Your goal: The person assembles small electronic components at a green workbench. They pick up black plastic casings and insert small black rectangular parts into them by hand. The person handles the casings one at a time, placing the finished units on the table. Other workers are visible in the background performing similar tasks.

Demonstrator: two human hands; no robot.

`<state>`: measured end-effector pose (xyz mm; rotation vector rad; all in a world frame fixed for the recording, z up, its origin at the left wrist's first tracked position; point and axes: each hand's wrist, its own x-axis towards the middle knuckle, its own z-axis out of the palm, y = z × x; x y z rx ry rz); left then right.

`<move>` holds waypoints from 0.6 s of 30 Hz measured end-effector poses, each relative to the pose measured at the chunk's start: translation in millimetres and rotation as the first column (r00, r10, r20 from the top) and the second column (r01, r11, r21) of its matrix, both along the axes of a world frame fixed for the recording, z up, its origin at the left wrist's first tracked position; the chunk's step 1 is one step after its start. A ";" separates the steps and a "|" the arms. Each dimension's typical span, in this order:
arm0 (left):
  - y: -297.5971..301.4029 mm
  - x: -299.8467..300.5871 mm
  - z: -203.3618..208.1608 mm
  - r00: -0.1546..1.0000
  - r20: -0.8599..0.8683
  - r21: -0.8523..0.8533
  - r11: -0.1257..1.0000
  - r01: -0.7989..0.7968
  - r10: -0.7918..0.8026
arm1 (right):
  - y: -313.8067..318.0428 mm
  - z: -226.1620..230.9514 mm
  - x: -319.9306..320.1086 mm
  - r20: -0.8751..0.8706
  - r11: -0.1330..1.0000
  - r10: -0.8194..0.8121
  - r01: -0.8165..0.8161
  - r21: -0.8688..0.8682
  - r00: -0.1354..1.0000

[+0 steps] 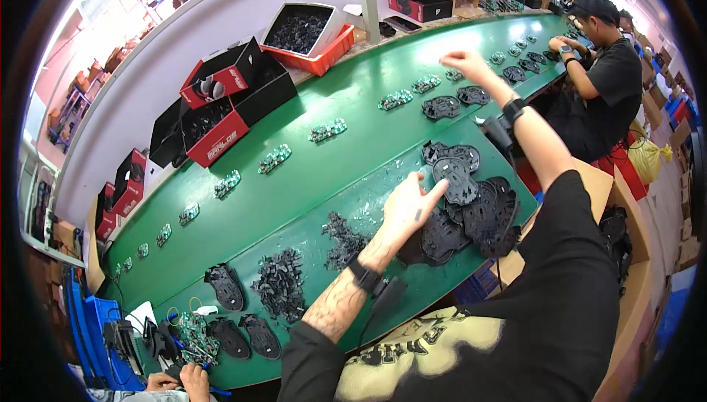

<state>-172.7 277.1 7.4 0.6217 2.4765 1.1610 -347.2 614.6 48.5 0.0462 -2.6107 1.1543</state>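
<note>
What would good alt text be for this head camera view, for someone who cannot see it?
A person's left hand rests open on a pile of black plastic shell plates on a long green conveyor belt, while the right hand reaches out above a row of small green circuit boards. Red-and-black cardboard boxes line the far edge, and another person works farther along.

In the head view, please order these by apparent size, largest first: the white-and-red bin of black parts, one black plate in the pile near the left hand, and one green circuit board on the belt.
1. White-and-red bin.
2. Black plate.
3. Green circuit board.
</note>
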 end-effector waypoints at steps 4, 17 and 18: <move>22.4 -7.1 -13.4 0.998 -0.001 -0.061 0.996 -0.061 0.061 | -52.2 101.9 59.8 -0.169 0.956 0.186 -0.218 -0.196 0.968; -87.1 38.0 40.9 0.888 -0.405 0.552 0.833 0.047 0.218 | -231.3 119.3 243.4 -0.216 0.908 0.373 -0.307 0.287 0.902; -109.0 52.9 49.1 0.908 -0.380 0.535 0.842 0.062 0.174 | -248.7 111.3 249.9 -0.168 0.873 0.433 -0.366 0.323 0.885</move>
